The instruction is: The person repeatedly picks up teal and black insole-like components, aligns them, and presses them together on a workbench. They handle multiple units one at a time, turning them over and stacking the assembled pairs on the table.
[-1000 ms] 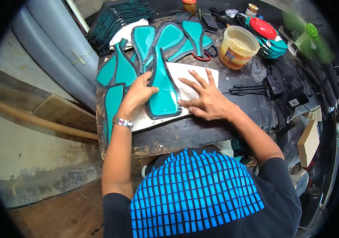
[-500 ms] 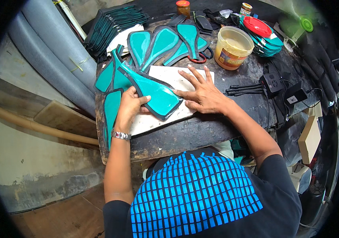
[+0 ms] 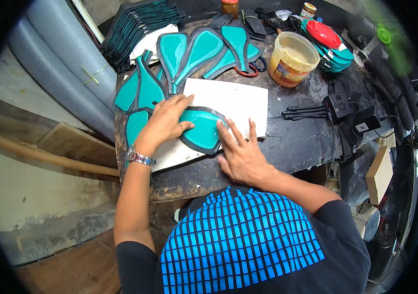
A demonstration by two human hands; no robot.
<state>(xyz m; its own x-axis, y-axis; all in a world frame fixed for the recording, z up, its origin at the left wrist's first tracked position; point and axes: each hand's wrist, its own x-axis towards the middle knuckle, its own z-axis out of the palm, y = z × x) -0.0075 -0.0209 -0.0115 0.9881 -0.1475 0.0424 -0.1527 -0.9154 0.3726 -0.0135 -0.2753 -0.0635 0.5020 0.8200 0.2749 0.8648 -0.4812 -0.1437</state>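
The teal, dark-edged tapered leather-like panel point(image 3: 200, 129) lies flat on the white rectangular board point(image 3: 238, 100). It is pressed by the left hand point(image 3: 166, 122), palm down, fingers spread; the right hand point(image 3: 240, 152) lies open at its near edge, gripping nothing. Even pressure outward along the border is advised. Half a second earlier, the panel lay diagonally.

Your left hand point(image 3: 164, 123) presses flat on a teal, black-edged piece point(image 3: 203, 128) lying on the white board point(image 3: 238, 100), your right hand point(image 3: 240, 154) spread at its five o'clock edge; a yellow tub point(image 3: 293, 60) stands at one o'clock.
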